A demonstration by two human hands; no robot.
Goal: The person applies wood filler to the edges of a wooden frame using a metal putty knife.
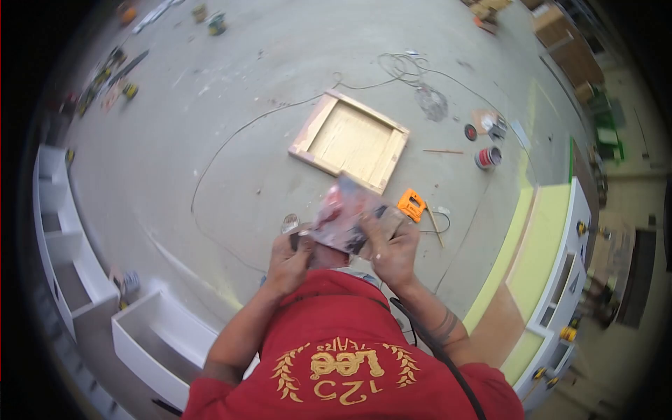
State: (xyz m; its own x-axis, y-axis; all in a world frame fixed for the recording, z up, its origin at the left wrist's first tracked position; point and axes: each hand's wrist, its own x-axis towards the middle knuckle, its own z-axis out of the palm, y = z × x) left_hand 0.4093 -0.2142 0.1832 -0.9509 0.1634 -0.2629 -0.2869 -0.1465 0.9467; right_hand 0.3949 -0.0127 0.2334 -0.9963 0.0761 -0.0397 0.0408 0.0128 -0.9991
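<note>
Both hands are in front of my red shirt, close together. Between them is a flat, thin piece smeared with pink, grey and red, blurred by motion; its exact kind cannot be made out. My left hand is closed at its left side, with something dark at the fingers. My right hand grips its right side, thumb on top. Just beyond the hands, a shallow wooden box frame lies on the floor, pinkish filler along its left edge. Right of it lies an orange staple gun.
A can with a red label, a dark round lid and a thin stick lie to the right. A cable loops over the floor. White cabinets stand at left, a long yellow-green panel at right.
</note>
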